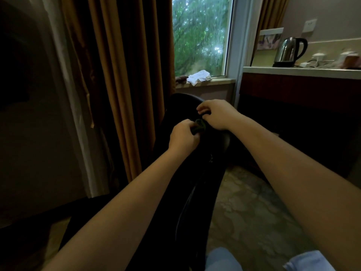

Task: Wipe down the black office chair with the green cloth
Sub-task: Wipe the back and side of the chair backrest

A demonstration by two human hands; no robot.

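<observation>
The black office chair (195, 173) stands in front of me in dim light, its backrest top near the window. A small bunched piece of the green cloth (199, 125) shows between my two hands on the upper back of the chair. My left hand (183, 136) is closed around one end of the cloth. My right hand (215, 114) rests on the chair just beside it, fingers curled at the other end of the cloth. Most of the cloth is hidden under my fingers.
Brown curtains (121, 75) hang at the left of the window. A white towel (199, 77) lies on the sill. At the right a counter (300, 70) carries a steel kettle (289, 51) and cables. Patterned carpet (254, 212) lies to the right of the chair.
</observation>
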